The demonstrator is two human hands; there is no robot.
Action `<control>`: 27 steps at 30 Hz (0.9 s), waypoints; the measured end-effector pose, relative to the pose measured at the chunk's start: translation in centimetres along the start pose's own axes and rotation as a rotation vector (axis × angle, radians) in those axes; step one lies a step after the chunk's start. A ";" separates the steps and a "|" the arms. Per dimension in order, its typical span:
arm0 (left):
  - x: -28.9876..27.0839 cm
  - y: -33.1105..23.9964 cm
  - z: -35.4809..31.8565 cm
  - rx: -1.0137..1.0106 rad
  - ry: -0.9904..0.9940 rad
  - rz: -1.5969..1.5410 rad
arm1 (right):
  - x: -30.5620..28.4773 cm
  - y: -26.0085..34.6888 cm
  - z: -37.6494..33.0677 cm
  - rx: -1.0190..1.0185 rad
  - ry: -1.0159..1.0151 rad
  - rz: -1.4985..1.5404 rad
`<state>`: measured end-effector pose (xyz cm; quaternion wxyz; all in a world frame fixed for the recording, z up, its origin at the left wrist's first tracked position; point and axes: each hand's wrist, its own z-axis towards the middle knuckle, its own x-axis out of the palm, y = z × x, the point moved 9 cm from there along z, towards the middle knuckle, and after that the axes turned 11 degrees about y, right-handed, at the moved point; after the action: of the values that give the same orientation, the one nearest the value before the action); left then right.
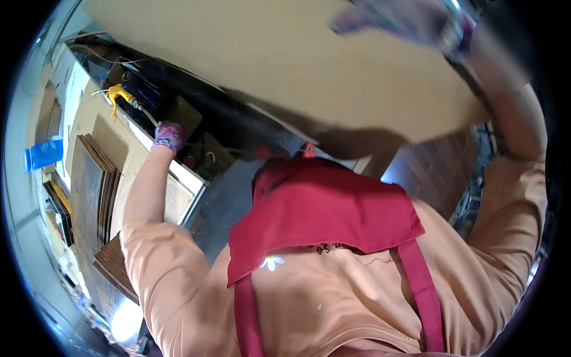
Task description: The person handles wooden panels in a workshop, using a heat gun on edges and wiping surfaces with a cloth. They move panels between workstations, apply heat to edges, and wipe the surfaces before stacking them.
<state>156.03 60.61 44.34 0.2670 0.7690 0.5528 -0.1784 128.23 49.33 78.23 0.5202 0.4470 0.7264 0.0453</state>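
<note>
Lifting board (285,65) overhead: my right hand (404,21) grips its top edge. Left hand (169,136), gloved, rests on tabletop (178,199) by yellow air gun (119,95); closure unclear. Next needs steady two-handed control.

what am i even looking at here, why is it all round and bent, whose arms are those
This is one picture from a wide fisheye camera worn on a person's head, looking down at their own body and hands. That lens bends straight edges, so everything looks round. There is no machine here.

The person wears a peach long-sleeved top and a red apron. The left hand, in a patterned glove, reaches out to a workbench, near a yellow-handled tool with a hose. The right hand, blurred at the top, holds up a large tan board that fills the upper picture.

Thin brown wooden sheets lie in stacks on the left, with a blue object beyond them.
</note>
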 end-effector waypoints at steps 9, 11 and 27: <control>-1.2 -16.2 -15.3 0.221 0.054 -0.092 | 5.0 -3.5 3.7 -0.184 0.014 0.075; 1.2 -19.6 -16.2 0.359 0.088 -0.154 | 6.0 -3.5 4.2 -0.213 0.033 0.093; 24.5 -27.5 -6.7 0.257 0.269 -0.749 | 10.8 -2.6 7.1 -0.135 0.044 0.148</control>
<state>137.83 90.00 29.82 0.0110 0.5582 0.7975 -0.2288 131.65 52.48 65.89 0.5283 0.4623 0.6978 0.1423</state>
